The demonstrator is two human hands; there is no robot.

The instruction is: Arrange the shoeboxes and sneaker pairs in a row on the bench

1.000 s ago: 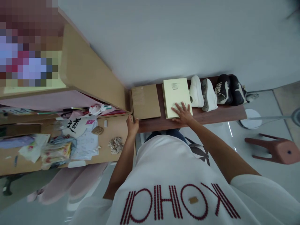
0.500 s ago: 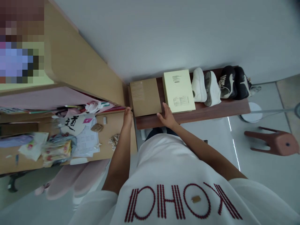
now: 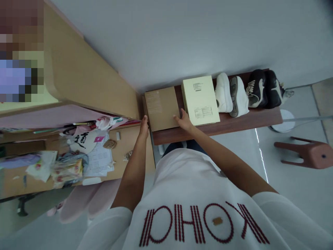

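A brown cardboard box (image 3: pixel 161 107) lies at the left end of a dark wooden bench (image 3: pixel 234 123). My left hand (image 3: pixel 144 125) presses against the box's near left corner, fingers curled round its edge. My right hand (image 3: pixel 184 121) grips the box's near right corner, in the gap beside a pale yellow box (image 3: pixel 201 100). Both hands hold the brown box from either side. The yellow box carries white labels and lies flat just right of it.
A pair of white shoes (image 3: pixel 231 96) and a pair of black shoes (image 3: pixel 264 88) stand on the bench's right half. A cluttered wooden desk (image 3: pixel 122 146) is at the left, a reddish stool (image 3: pixel 304 156) on the floor at the right.
My right hand left the top of the yellow box and moved left to the brown box's right corner. My left hand stayed at the box's left corner.
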